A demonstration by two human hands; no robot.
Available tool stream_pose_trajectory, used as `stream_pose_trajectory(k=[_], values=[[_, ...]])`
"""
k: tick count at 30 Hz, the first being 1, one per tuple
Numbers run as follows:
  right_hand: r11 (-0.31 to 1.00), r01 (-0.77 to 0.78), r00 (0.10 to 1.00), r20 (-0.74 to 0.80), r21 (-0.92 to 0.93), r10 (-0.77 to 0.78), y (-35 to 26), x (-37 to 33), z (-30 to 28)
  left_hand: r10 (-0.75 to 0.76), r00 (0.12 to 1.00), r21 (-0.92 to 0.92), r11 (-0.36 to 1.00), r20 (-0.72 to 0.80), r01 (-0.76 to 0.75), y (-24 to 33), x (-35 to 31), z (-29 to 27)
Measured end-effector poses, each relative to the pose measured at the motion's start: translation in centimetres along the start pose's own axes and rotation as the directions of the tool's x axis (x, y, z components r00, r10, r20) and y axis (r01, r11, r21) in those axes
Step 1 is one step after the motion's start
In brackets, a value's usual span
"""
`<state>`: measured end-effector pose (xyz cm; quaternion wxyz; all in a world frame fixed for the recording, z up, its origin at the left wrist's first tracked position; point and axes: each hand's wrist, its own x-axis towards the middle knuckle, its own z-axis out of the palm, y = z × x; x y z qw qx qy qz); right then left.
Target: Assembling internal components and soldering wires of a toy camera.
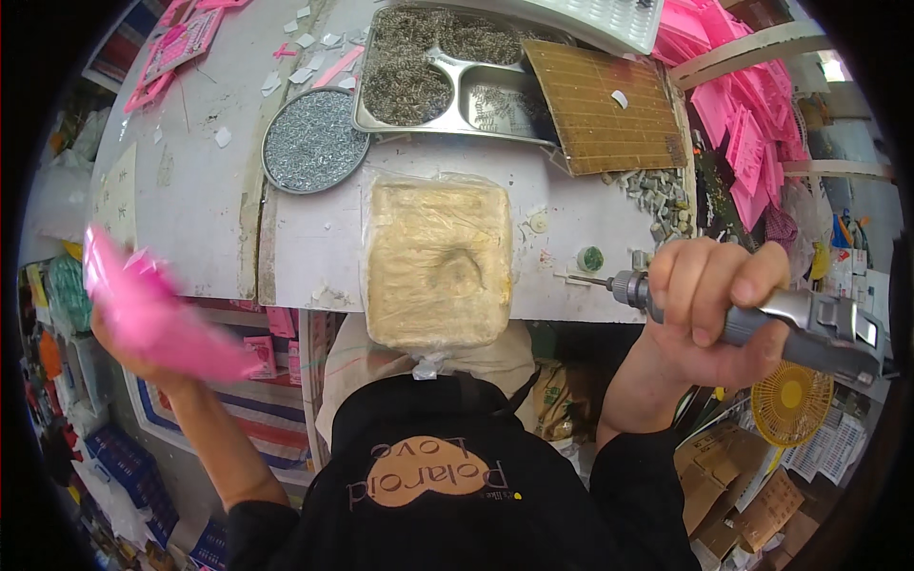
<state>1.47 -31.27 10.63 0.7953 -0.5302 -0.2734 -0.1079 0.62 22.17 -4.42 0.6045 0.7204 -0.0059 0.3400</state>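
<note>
My left hand (143, 364) is raised at the left, gripping a glossy pink plastic part (157, 314). Motion smears the part, and it hides most of my fingers. On the right, my right hand (714, 285) is wrapped round a grey electric screwdriver (824, 338), its thin bit pointing left over the table edge. Between the hands, a yellowish pad wrapped in clear plastic (438, 262) lies at the table's front edge, with a dent in its surface. Neither hand touches it.
Behind the pad stand a round dish of silvery screws (316, 141) and a compartmented metal tray (433, 119) of small metal springs or screws. A brown ribbed board (609, 114) leans over the tray. Pink parts (747, 152) pile up at the far right; a yellow fan (792, 403) sits below.
</note>
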Motion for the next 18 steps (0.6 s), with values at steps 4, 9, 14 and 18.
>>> stream_pose_trajectory(k=[4, 9, 14, 18], values=[[0.996, -0.083, 0.996, -0.018, -0.031, 0.082, 1.6, -0.3, 0.1, -0.498, 0.728, -0.101, 0.850, -0.472, 0.517, -12.3, -8.4, -19.5], [0.980, -0.197, 0.980, 0.003, 0.001, 0.197, 3.4, 0.4, -0.1, -0.871, 0.033, -0.576, 0.352, -0.491, 0.738, -20.3, -31.2, -29.6], [0.974, -0.219, 0.976, -0.015, -0.056, 0.218, 4.0, 1.1, 0.4, -0.897, -0.291, -0.537, -0.073, -0.334, 0.840, -19.6, -33.8, -21.1], [0.980, -0.168, 0.985, -0.042, -0.103, 0.165, 5.6, 2.9, 0.4, -0.282, 0.746, 0.293, 0.792, -0.603, 0.536, -20.3, -15.9, -17.2]])
